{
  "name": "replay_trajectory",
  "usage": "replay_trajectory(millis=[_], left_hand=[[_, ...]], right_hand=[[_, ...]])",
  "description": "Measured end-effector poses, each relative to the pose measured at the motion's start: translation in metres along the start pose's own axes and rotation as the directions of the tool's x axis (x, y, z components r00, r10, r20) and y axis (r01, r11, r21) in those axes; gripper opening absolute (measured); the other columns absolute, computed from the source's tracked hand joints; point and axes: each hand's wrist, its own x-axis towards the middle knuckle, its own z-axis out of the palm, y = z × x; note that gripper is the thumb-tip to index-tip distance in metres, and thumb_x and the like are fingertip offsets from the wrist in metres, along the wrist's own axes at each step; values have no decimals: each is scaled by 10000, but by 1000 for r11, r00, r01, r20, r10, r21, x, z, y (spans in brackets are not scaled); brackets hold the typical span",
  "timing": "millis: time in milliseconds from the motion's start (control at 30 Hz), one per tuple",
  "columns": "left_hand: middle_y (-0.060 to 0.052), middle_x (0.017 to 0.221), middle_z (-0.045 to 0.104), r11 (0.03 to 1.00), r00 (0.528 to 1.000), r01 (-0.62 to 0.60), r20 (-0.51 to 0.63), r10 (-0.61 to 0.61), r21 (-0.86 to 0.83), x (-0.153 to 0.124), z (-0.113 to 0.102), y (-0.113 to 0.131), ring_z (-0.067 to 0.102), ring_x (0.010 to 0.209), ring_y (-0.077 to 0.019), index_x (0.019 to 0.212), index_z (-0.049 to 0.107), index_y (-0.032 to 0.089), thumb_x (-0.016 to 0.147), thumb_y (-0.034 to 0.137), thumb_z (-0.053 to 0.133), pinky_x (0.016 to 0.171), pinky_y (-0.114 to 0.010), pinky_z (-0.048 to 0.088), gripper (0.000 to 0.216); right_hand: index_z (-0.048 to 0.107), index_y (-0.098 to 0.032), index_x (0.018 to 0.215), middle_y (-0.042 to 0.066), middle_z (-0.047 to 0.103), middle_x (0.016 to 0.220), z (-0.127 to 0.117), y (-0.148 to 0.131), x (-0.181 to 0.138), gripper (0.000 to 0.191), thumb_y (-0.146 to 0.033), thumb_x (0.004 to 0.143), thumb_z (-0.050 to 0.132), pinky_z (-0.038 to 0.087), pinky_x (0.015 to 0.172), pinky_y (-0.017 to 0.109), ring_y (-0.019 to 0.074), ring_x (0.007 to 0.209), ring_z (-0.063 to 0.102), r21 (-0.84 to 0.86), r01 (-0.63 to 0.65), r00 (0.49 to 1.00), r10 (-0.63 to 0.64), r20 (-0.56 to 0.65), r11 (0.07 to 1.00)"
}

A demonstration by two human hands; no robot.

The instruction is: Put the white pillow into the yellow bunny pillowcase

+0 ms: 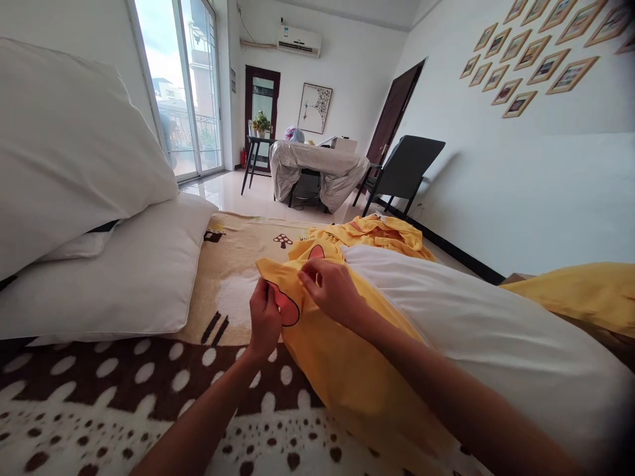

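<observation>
Partly hidden white pillow [486,330], yellow pillowcase [342,370], both hands [297,301] gripping

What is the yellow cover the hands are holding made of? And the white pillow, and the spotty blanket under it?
The yellow cover looks like thin woven cloth, maybe cotton: matte, and it wrinkles where the left hand and right hand pinch it. The white pillow looks like smooth fabric over soft stuffing, since it bulges roundly. The spotty blanket looks thick and fuzzy, perhaps fleece or wool.
</observation>
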Motion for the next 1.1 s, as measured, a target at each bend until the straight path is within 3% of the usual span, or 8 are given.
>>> replay_trajectory(millis=[133, 300, 467, 600, 733, 833, 967, 1100], left_hand=[[-17, 827, 627, 999, 999, -32, 42, 32, -12, 1, 0, 5, 561, 777, -150, 862, 589, 168, 858, 360, 521, 718, -236, 452, 204], [-16, 857, 633, 999, 985, -32, 166, 38, -41, 7, -2, 6, 566, 787, -144, 894, 615, 170, 833, 350, 570, 741, -227, 448, 196], [-16, 852, 636, 994, 974, 28, 226, -4, -103, 7, -1, 6, 568, 812, -139, 913, 632, 168, 803, 337, 621, 757, -219, 449, 201], [-33, 927, 667, 973, 967, 142, 234, -98, -183, 9, -2, -1, 593, 827, -148, 947, 657, 172, 755, 357, 655, 762, -235, 460, 267], [-46, 912, 679, 959, 939, 231, 295, -176, -162, 14, -5, -8, 596, 789, -156, 950, 673, 152, 727, 347, 658, 725, -248, 460, 297], [-42, 854, 671, 976, 932, 205, 318, -173, -69, 18, -6, -1, 579, 762, -156, 899, 667, 134, 711, 341, 661, 694, -242, 449, 279], [-9, 775, 630, 987, 927, 153, 340, -157, 41, 24, -9, 18, 554, 761, -150, 850, 633, 145, 654, 276, 693, 702, -234, 439, 243], [8, 632, 549, 979, 902, 189, 381, -203, 75, 31, -20, 29, 462, 602, -111, 679, 588, 145, 712, 273, 540, 571, -212, 371, 140]], right_hand=[[615, -163, 661, 14, 596, 622, 2, -16, -4, 258, -276, 875, 527, 272, 546, 250, 100, 551, 445, 114, 42, 992, -55, 116, 993], [639, -135, 717, 14, 630, 673, 10, -13, 3, 147, -204, 814, 552, 331, 571, 223, 100, 606, 497, 348, -74, 980, 4, 199, 935], [583, -137, 691, -21, 557, 644, 21, 5, 5, 142, -236, 781, 537, 342, 559, 207, 88, 601, 459, 530, -144, 971, 17, 237, 836], [555, -145, 691, -16, 542, 657, 23, 7, 3, 165, -276, 785, 520, 350, 570, 218, 95, 615, 458, 538, -142, 979, 38, 200, 831], [533, -156, 685, -19, 525, 643, 24, 7, 4, 161, -275, 791, 512, 350, 558, 223, 95, 595, 447, 554, -165, 982, 83, 171, 816], [535, -158, 691, -21, 529, 637, 24, 10, 4, 147, -257, 799, 516, 350, 556, 222, 95, 586, 448, 565, -167, 983, 89, 163, 808], [548, -157, 687, -15, 555, 645, 23, 12, 3, 133, -205, 809, 528, 347, 569, 224, 98, 596, 469, 484, -126, 986, 59, 153, 866], [547, -164, 691, -17, 567, 640, 21, 6, 1, 135, -181, 825, 539, 347, 573, 222, 97, 591, 476, 429, -83, 990, 25, 140, 899]])
